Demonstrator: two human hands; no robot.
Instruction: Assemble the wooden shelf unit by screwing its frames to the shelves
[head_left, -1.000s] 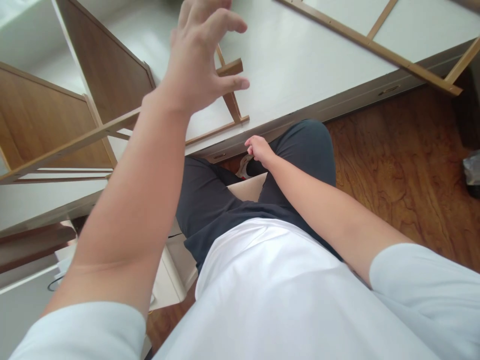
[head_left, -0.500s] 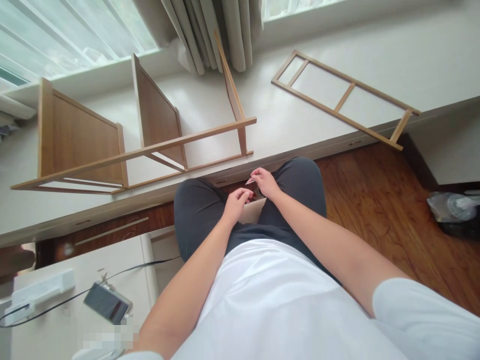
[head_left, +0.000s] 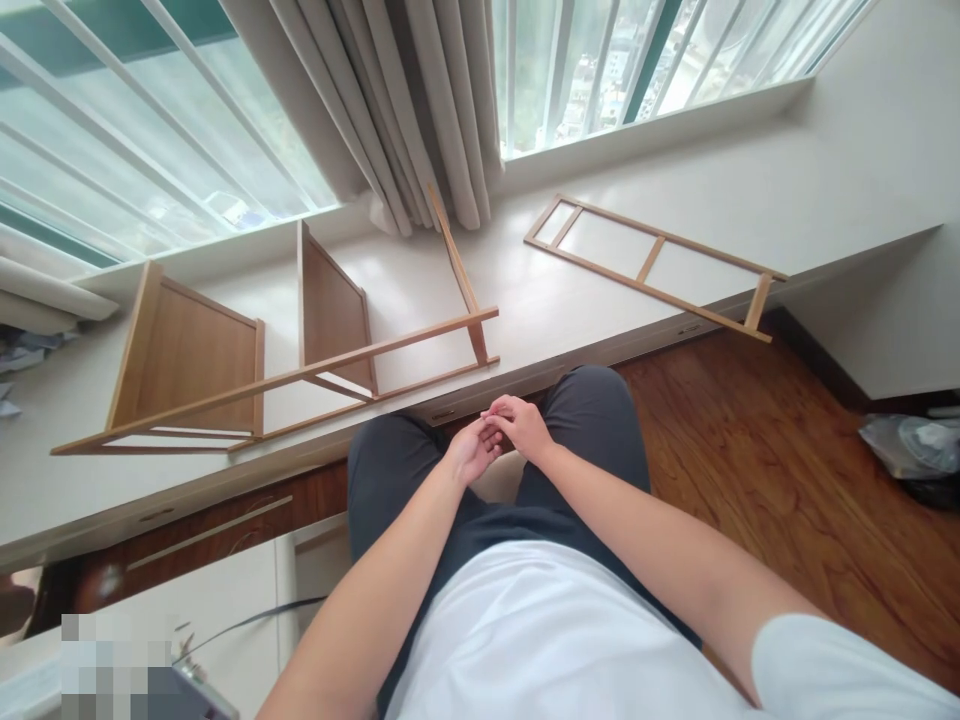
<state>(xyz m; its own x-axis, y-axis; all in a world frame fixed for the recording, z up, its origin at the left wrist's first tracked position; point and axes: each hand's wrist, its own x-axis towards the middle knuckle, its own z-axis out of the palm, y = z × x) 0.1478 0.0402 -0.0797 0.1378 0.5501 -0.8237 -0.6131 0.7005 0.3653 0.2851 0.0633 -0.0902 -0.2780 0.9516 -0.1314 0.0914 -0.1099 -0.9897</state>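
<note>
White ledge [head_left: 536, 310], panelled wooden frame [head_left: 201, 350], left hand [head_left: 472, 453] cupped, right hand [head_left: 522, 427] curled, contents unclear

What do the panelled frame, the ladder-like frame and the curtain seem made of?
Panelled frame: probably wood or veneer, satin, evenly brown. Ladder-like frame: likely similar wood and finish, matching colour. Curtain: apparently fabric, matt, greyish, hanging in folds.

White T-shirt [head_left: 555, 640] with soft creases, smooth fabric; right sleeve [head_left: 832, 660] short, loose, plain hem above elbow. Trousers [head_left: 604, 430] dark grey, plain.
</note>
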